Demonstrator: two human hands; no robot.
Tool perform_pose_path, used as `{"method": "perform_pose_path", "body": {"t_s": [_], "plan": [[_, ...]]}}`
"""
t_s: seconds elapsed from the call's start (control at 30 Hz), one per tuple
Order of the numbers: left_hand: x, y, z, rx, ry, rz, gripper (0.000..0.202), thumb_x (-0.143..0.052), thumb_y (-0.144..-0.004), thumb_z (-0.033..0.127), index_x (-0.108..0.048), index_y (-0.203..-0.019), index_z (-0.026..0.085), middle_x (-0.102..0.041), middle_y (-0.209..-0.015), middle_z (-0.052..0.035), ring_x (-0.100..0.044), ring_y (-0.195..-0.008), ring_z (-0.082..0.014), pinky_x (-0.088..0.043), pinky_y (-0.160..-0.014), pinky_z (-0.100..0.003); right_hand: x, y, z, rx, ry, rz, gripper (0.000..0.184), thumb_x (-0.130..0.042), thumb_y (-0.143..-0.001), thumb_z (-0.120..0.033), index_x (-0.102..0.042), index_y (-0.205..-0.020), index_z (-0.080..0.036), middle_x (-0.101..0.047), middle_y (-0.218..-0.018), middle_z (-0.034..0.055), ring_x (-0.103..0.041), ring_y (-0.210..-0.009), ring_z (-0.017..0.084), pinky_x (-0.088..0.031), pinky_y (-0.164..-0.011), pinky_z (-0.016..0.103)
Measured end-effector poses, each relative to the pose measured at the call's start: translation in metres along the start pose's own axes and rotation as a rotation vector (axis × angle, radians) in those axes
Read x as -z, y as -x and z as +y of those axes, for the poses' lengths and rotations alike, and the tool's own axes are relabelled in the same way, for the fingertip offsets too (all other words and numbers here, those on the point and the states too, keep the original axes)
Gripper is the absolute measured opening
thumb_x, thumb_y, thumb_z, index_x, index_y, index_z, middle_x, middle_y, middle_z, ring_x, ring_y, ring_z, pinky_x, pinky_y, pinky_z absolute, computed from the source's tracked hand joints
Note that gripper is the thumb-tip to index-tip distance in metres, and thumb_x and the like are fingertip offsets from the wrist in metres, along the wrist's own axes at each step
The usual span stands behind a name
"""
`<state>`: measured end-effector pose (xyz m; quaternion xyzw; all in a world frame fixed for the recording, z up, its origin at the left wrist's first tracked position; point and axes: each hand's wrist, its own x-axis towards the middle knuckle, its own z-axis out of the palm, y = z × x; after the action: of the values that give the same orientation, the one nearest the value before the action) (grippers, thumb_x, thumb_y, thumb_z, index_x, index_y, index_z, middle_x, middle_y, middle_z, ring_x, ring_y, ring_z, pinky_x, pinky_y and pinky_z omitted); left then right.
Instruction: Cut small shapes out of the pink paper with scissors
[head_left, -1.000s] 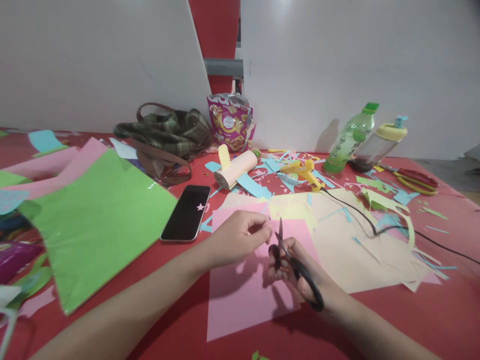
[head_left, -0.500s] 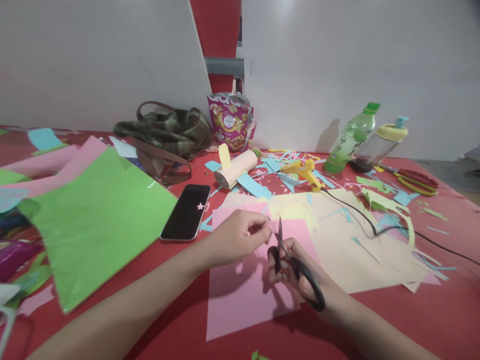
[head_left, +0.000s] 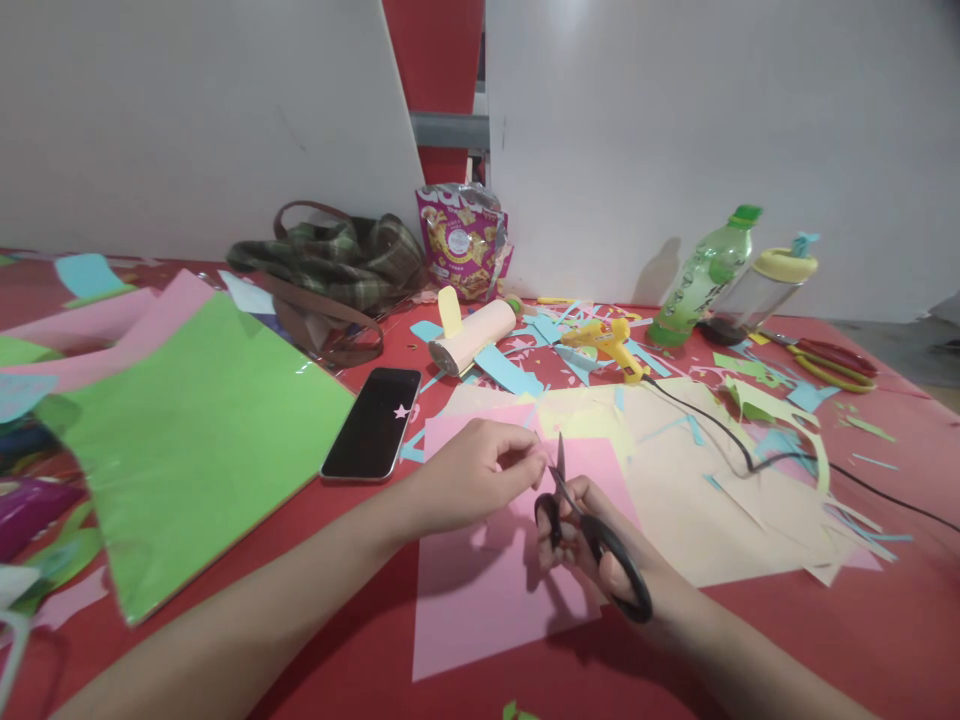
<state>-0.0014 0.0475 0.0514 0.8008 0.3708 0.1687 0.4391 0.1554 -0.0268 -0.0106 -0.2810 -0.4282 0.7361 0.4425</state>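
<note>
Black-handled scissors (head_left: 619,568) are in my right hand (head_left: 592,530), its fingers through the loops and the blades parted, pointing away from me. My left hand (head_left: 480,475) pinches a tiny piece of pink paper (head_left: 541,452) right by the blades; most of that piece is hidden behind the fingertips. Below both hands lies a pink sheet (head_left: 480,610) on the red table. To the left of my left hand rests a black phone (head_left: 373,425) with a small pink star (head_left: 401,411) on its screen.
Green sheets (head_left: 210,440) cover the left side. Beyond my hands are a paper-wrapped tube (head_left: 476,335), a yellow glue gun (head_left: 607,345) with a black cord, and paper scraps. A green bottle (head_left: 705,280), a lidded cup (head_left: 765,290), a snack bag (head_left: 461,240) and a plaid bag (head_left: 352,260) stand behind.
Both hands stay almost in place. The scissors and my left fingertips have shifted very slightly, and the pinched paper remains at the blades.
</note>
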Motion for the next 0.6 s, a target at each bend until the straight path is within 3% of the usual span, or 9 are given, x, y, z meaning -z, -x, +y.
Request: {"method": "perform_pose_path", "body": {"t_s": [0.6], "plan": [[0.0003, -0.0003, -0.0002, -0.009, 0.031, -0.006, 0.028, -0.035, -0.079, 0.026, -0.042, -0.055, 0.014, -0.036, -0.052, 0.0045, -0.035, -0.051, -0.0075, -0.029, -0.049, -0.019, -0.0018, 0.0026, -0.0053, -0.004, 0.022, -0.012, 0.045, -0.060, -0.059, -0.054, -0.039, -0.084, -0.023, -0.047, -0.083, 0.0025, -0.049, -0.069, 0.015, -0.037, -0.064, 0.029]]}}
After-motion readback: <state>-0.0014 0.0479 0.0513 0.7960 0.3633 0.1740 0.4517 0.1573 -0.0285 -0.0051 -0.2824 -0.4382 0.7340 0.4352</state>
